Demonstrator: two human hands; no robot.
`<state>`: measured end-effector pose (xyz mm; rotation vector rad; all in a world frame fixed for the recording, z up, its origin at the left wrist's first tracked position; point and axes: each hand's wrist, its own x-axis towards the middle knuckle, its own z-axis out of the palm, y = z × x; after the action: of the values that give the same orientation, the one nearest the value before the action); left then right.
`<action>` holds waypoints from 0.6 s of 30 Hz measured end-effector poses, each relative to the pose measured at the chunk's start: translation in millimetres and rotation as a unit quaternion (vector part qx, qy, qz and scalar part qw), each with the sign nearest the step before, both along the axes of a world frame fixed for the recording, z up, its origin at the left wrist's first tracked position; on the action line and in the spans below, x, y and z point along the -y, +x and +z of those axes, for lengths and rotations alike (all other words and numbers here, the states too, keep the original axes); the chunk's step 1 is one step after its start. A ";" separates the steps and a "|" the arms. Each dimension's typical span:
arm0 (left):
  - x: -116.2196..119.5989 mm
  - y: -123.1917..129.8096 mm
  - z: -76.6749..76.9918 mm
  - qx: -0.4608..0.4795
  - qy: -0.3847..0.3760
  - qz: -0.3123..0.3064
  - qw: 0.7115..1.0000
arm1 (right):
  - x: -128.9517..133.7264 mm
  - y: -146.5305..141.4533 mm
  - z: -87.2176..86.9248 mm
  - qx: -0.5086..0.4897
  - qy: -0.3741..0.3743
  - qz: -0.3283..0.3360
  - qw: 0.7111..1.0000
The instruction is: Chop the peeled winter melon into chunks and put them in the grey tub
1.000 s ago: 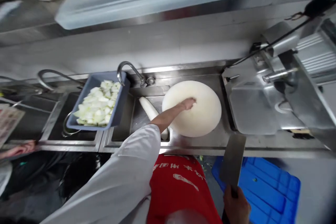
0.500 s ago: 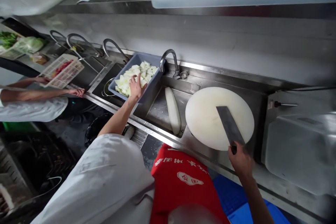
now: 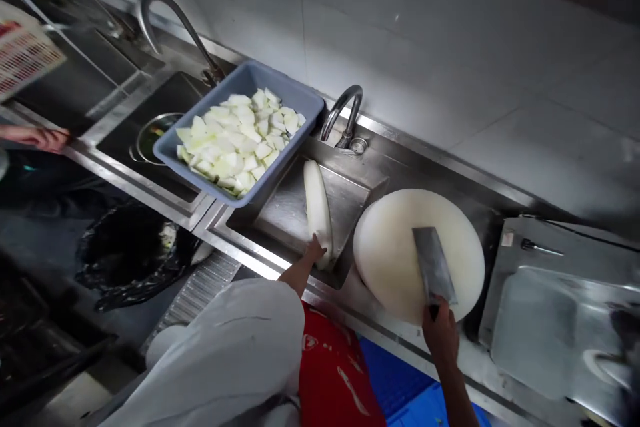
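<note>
A long pale vegetable (image 3: 317, 200), which looks like a peeled gourd, lies in the sink basin. My left hand (image 3: 314, 252) is closed round its near end; the lower fingers are partly hidden. In my right hand (image 3: 441, 327) is the handle of a cleaver (image 3: 434, 263), its blade lying over the round white chopping board (image 3: 383, 247). To the left, a grey-blue tub (image 3: 300, 97) full of cut whitish-green pieces (image 3: 240, 140) rests across the sink edges.
A curved tap (image 3: 345, 113) rises behind the basin. Another person's hand (image 3: 43, 139) rests at the far-left sink edge, near a white basket (image 3: 27, 57). A black-lined bin (image 3: 130, 253) stands on the floor. Clear plastic container (image 3: 535, 327) lies at right.
My left hand has left the cut pieces in the tub and moved right, onto the gourd's near end. My right hand keeps the cleaver over the board. The view has shifted down and closer.
</note>
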<state>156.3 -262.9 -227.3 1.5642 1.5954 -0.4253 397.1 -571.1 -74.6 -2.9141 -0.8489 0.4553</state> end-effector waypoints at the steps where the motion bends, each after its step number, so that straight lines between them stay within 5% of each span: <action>1: 4.3 10.0 -12.4 -0.019 -0.013 0.015 1.000 | -1.9 -0.1 0.5 -0.001 0.001 -0.007 1.000; 9: -5.5 73.2 -86.7 -0.118 0.001 0.123 0.985 | 2.7 6.3 -11.0 -0.012 0.014 -0.066 0.998; 18: -85.6 78.3 -120.5 -0.091 0.116 0.093 0.985 | 25.7 19.2 -27.1 -0.007 0.001 -0.113 0.994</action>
<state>234.6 -177.2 -347.8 1.5624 1.9729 -0.2960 416.3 -596.8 -101.7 -2.9524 -0.5072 0.4533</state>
